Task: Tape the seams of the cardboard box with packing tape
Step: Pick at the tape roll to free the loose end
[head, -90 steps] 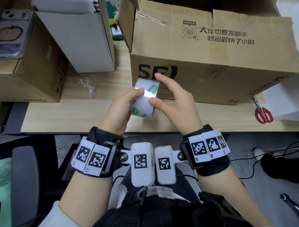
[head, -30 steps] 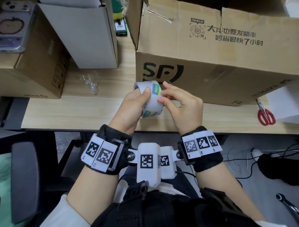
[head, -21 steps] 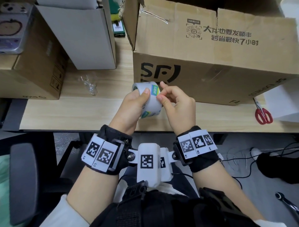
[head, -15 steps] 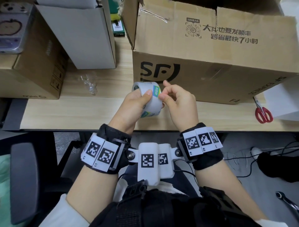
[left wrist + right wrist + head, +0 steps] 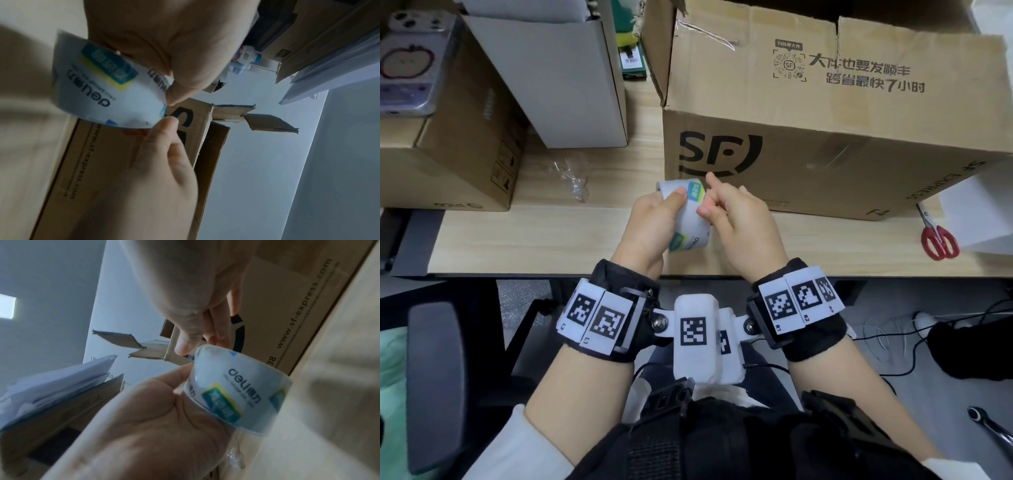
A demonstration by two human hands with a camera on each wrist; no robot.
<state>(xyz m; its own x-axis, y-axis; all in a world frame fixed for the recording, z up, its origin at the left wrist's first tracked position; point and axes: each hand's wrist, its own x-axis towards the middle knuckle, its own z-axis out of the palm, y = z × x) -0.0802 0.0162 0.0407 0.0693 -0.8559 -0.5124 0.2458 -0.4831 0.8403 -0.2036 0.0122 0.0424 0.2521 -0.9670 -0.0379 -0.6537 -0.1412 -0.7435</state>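
A white packing tape roll (image 5: 690, 222) with blue-green labels hangs just above the desk's front strip. My left hand (image 5: 666, 210) grips it from the left, thumb on top. My right hand (image 5: 714, 205) pinches the roll's right rim: the thumb presses on the outer wrap, the index finger sticks up, the other fingers are curled. The left wrist view has the roll (image 5: 102, 91) under my left hand (image 5: 164, 40), with the right thumb (image 5: 167, 121) at its edge. The brown SF cardboard box (image 5: 825, 137) stands right behind, its top flaps not closed. No loose tape end is visible.
Red scissors (image 5: 940, 240) lie at the right of the wooden desk (image 5: 534, 240). A white open box (image 5: 558, 68) and a brown box (image 5: 448, 154) carrying a phone (image 5: 407, 68) stand at the left. A clear plastic scrap (image 5: 573, 181) lies between them.
The roll has turned a little in my left hand. My right hand drew its spread fingers in, so the thumb now works at the roll's rim with the index finger raised.
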